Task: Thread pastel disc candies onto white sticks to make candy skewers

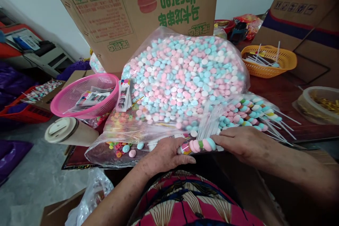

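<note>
My left hand point(171, 153) is closed around the left end of a candy skewer point(196, 146), where a pink and yellow printed wrapper shows. Pink, green and blue soft candies line the skewer. At its right end, the fingers of my right hand point(243, 143) are together against the blue candy; any stick under them is hidden. Just beyond lie white sticks point(209, 122) in a bundle. A pile of filled candy skewers point(246, 113) sits past my right hand. Behind both hands bulges a big clear bag of pink, blue and white candies point(180, 77).
A pink basket point(57, 104) holds printed wrappers, with a lidded cup point(87, 132) before it. Fruit-coloured rings point(120, 150) lie near the table edge. A yellow basket point(288, 58) and a round tub point(304, 104) stand right. A large carton point(148, 17) rises behind.
</note>
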A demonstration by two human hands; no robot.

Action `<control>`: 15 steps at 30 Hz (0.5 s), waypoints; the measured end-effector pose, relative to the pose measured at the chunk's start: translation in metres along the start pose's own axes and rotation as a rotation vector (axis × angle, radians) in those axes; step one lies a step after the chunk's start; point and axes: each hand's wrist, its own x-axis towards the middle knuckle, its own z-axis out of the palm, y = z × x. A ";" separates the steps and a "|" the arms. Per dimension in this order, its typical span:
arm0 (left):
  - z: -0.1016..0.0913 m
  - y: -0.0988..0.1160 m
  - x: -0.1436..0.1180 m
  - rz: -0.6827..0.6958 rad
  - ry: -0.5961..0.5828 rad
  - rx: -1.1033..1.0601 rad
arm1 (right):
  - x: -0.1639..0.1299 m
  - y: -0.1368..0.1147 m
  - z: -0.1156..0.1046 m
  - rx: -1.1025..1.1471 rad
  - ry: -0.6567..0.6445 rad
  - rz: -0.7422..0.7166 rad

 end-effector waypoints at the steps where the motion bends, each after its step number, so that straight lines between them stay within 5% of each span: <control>1: 0.003 0.000 0.002 -0.001 -0.027 -0.068 | 0.004 -0.003 0.001 0.003 -0.033 -0.025; 8: 0.010 -0.007 0.000 -0.081 -0.106 -0.341 | 0.018 -0.005 0.008 -0.022 -0.093 -0.144; 15: -0.001 -0.005 -0.004 -0.193 -0.588 -0.606 | 0.019 0.006 -0.008 -0.131 0.141 -0.310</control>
